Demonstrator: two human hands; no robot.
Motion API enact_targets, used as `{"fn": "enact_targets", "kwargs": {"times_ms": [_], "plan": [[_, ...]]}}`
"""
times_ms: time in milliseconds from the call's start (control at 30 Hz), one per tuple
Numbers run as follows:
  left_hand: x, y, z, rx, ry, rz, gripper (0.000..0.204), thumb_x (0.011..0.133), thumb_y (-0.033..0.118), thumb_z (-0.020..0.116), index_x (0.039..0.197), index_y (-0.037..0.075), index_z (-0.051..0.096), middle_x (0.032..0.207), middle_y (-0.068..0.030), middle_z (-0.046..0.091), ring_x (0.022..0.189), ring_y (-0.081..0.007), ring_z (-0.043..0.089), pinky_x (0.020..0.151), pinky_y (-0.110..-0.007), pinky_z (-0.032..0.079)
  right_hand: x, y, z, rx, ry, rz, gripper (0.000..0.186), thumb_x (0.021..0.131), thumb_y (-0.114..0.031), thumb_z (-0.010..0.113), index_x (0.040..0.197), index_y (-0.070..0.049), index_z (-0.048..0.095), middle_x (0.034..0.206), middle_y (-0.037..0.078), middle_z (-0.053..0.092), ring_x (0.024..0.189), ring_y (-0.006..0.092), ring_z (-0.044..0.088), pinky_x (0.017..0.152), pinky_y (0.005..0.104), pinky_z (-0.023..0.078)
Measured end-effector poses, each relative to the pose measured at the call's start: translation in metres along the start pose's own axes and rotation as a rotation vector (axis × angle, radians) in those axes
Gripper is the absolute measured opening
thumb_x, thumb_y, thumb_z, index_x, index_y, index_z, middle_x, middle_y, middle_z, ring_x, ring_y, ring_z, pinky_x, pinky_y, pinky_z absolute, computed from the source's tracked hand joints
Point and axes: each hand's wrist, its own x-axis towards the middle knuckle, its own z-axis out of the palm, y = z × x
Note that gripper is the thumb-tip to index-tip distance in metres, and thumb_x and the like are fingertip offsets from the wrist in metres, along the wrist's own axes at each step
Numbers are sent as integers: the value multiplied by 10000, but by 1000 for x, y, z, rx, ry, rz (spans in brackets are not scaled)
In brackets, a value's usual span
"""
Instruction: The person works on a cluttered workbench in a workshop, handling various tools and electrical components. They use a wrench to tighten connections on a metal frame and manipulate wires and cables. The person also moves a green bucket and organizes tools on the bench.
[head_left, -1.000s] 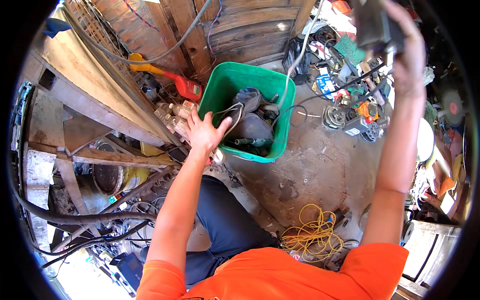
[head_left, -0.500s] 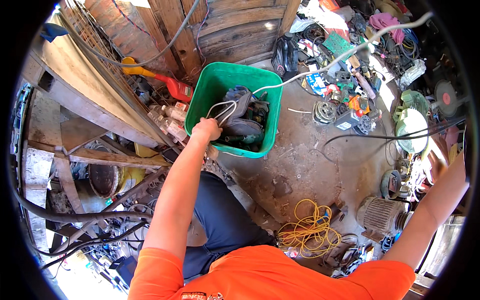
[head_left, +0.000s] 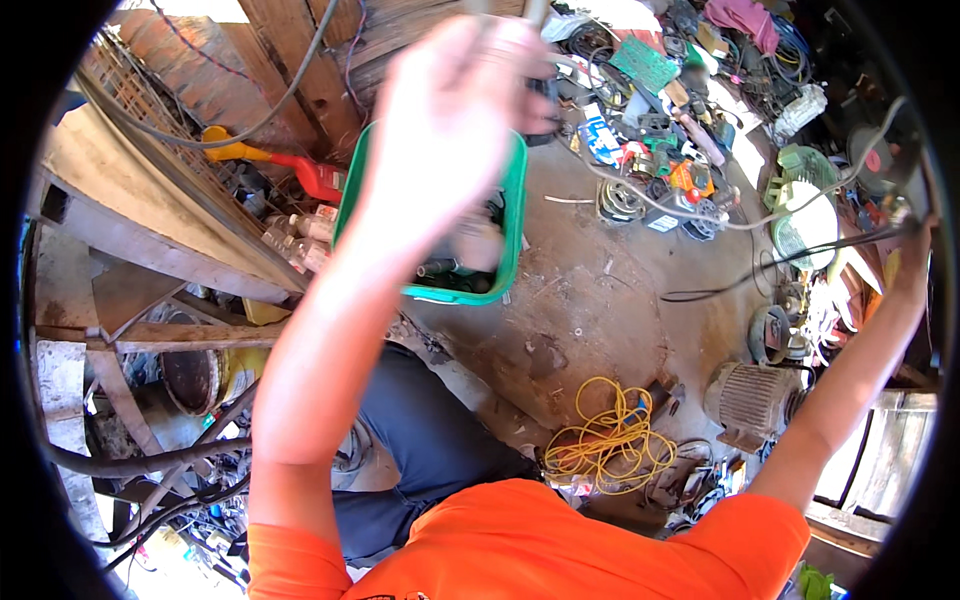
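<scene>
My left hand (head_left: 455, 110) is raised over the green bucket (head_left: 515, 200), large and blurred. Its fingers are curled round a pale cable (head_left: 640, 188), pieces of which stick up past the knuckles. Much of the bucket is hidden behind this arm; dark tools and a grey cloth-like thing (head_left: 478, 243) show inside. The pale cable sags across to the right side. There my right hand (head_left: 918, 235), small and in shade at the rim, appears closed where a black cable (head_left: 840, 243) runs up to it.
Electrical parts and a green circuit board (head_left: 645, 62) crowd the far right floor. An electric motor (head_left: 752, 398) and a coiled yellow cord (head_left: 610, 440) lie nearer. Plastic bottles (head_left: 310, 228), a red funnel-like container (head_left: 318, 178) and a wooden frame (head_left: 190, 335) stand left.
My left hand has lifted from the bucket's near-left rim, up and toward the far side, drawing the pale cable with it. The cable now hangs lower across the right. My right hand has come into view.
</scene>
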Motion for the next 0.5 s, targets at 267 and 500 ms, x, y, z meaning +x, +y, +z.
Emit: {"fn": "enact_targets", "kwargs": {"times_ms": [267,500], "plan": [[-29,-171,122,282,-155,141,339,887,178,557,1160,0,465,1294,-284,385,1004,-457,543,909,-449,440,-112,91,105,-249,-348,125,618,783,-287,685,1258,29,448,994,75,616,889,152,581,853,262,436],[-58,-150,-17,905,-185,311,216,739,172,697,893,29,645,825,-150,651,797,-332,606,739,-417,464,-240,297,150,-666,-647,316,944,646,-379,748,1437,-171,276,1066,217,515,990,334,558,899,399,436]]}}
